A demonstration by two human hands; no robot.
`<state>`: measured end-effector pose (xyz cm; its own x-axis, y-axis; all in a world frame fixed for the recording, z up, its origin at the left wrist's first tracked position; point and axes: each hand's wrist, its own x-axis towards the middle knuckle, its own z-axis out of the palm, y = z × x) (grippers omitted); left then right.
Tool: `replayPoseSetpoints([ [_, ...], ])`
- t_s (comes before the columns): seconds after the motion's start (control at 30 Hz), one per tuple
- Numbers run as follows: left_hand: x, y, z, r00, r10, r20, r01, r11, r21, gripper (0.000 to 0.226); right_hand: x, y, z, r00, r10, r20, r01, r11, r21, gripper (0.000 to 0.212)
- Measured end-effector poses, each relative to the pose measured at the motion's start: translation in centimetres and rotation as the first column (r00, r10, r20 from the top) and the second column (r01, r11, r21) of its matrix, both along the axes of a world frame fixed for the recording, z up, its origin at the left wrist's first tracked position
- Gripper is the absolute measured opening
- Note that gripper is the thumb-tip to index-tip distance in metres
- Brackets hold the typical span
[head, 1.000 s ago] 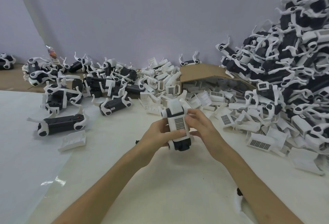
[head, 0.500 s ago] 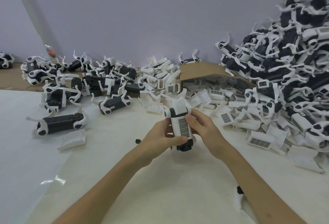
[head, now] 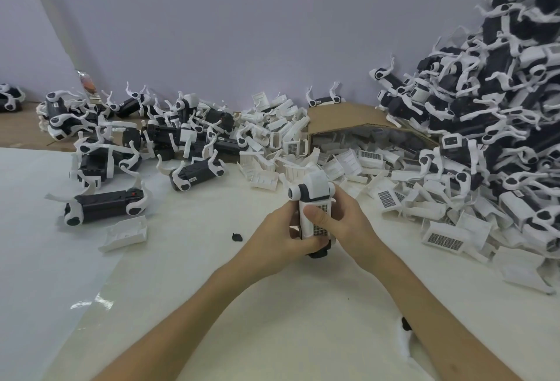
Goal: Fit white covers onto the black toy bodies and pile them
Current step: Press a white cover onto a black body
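Fingers (head: 316,215) of the right hand (head: 348,226) are curling round the toy body (head: 318,254), the thumb pressing on the gridded face of the white cover (head: 320,229) sitting over it. The left hand (head: 281,238) is gripping the same toy from the other side, its thumb lying across the lower end. The toy is being held upright just above the tabletop (head: 242,305), near the middle. Loose covers (head: 348,165) are spilling from a cardboard box (head: 339,120) behind it. Finished toys are lying in a tall pile (head: 500,92) on the right; uncovered black bodies (head: 103,205) are lying scattered on the left, with a single cover (head: 125,232) just beside the nearest.
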<state>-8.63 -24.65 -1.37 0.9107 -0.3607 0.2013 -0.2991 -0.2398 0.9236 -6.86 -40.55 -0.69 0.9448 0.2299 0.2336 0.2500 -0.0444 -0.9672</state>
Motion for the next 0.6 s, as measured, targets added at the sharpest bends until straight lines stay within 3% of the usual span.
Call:
replayPoseSetpoints([
  [0.33, 0.11, -0.05, -0.25, 0.997, 0.08, -0.004, -0.08, 0.996, -0.028, 0.065, -0.23, 0.59, 0.11, 0.995, 0.019, 0.098, -0.019, 1.0, -0.003, 0.035],
  [0.6, 0.37, -0.34, -0.51, 0.992, 0.124, -0.034, -0.126, 0.991, -0.053, 0.039, 0.15, 0.42, -0.1, 0.997, 0.073, 0.005, -0.073, 0.997, -0.037, 0.045],
])
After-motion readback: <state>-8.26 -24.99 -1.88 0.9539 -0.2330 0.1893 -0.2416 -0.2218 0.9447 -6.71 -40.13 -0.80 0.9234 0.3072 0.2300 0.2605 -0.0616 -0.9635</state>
